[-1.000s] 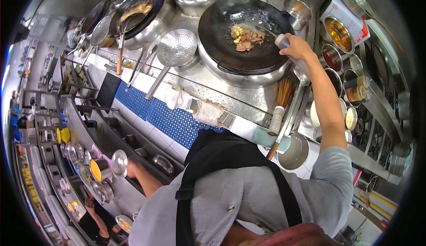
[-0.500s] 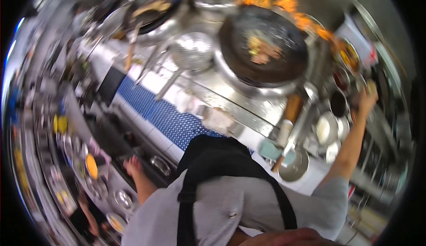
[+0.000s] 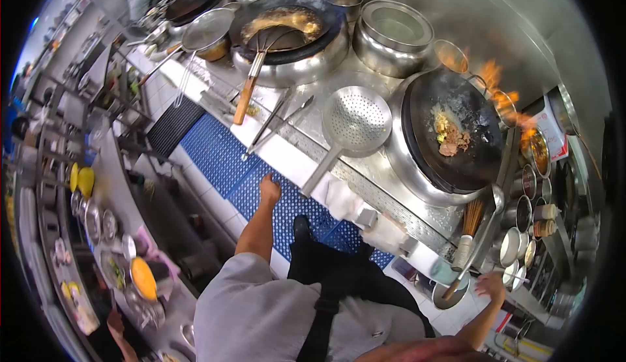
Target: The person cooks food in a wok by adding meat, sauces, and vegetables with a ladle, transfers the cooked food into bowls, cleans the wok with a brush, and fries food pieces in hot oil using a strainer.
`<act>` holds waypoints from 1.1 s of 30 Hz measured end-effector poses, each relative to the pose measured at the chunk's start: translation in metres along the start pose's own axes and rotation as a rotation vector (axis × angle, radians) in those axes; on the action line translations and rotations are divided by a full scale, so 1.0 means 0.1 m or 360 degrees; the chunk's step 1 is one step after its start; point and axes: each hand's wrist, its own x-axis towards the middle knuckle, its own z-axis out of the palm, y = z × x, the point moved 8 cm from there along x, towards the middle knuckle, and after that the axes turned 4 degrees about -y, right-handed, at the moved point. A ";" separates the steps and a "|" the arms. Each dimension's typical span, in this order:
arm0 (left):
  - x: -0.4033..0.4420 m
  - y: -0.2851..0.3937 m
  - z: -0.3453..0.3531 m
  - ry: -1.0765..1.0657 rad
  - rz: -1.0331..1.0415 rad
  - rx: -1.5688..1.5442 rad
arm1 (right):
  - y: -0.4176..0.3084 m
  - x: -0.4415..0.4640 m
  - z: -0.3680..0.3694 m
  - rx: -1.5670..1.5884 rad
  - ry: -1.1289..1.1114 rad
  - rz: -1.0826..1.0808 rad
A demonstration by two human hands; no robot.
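My left hand (image 3: 270, 190) is low over the blue mat in front of the stove, its fingers curled in and nothing visible in them. My right hand (image 3: 490, 286) has its fingers apart, holding nothing. It is just right of the wooden-handled ladle (image 3: 498, 199), whose handle end it does not touch. Meat and yellow bits (image 3: 450, 137) lie in the dark wok (image 3: 424, 127) on the right burner, with flames behind its rim. Left of that wok a perforated strainer (image 3: 357, 120) rests on the steel stovetop. A bamboo brush (image 3: 473, 217) stands beside the ladle.
Another wok (image 3: 242, 19) with brownish liquid and a wire skimmer (image 3: 259, 59) sits further left. Tongs (image 3: 277, 122) and folded white cloths (image 3: 385, 233) line the front ledge. Seasoning pots (image 3: 510, 246) crowd the right side. Another person's arm (image 3: 117, 329) shows at the lower left.
My right hand has come down from the seasoning pots to near the ladle handle. My left hand has moved from beside the left counter to over the blue mat. The view has swung left.
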 end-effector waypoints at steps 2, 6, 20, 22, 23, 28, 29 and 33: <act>0.45 0.03 0.10 -0.0007 0.0154 0.0032 | 0.05 -0.25 0.60 0.0146 -0.0055 0.0125; 1.11 -0.16 0.17 -0.0028 -0.0057 -0.0315 | 0.05 -0.14 1.20 0.0433 0.0395 -0.0268; 1.78 -0.58 0.57 0.0484 0.0714 -0.0273 | -0.67 -0.81 0.97 -0.0154 0.1199 -0.0187; 1.81 -0.40 0.58 -0.0017 0.0758 -0.0809 | -0.68 -0.87 0.97 -0.0145 0.1177 -0.0199; 1.81 -0.35 0.64 -0.0068 0.0727 -0.0642 | -0.52 -0.88 0.94 -0.0164 0.1206 -0.0156; 1.73 -0.66 0.36 -0.0183 0.0429 0.0146 | -0.64 -0.71 0.85 -0.0116 0.1170 -0.0102; 1.68 -0.54 0.30 -0.0225 0.0449 0.0302 | -0.56 -0.73 0.89 -0.0044 0.1181 -0.0096; 1.63 -0.36 0.21 -0.0454 0.0638 0.0625 | -0.80 -0.81 0.74 -0.0159 0.1270 -0.0177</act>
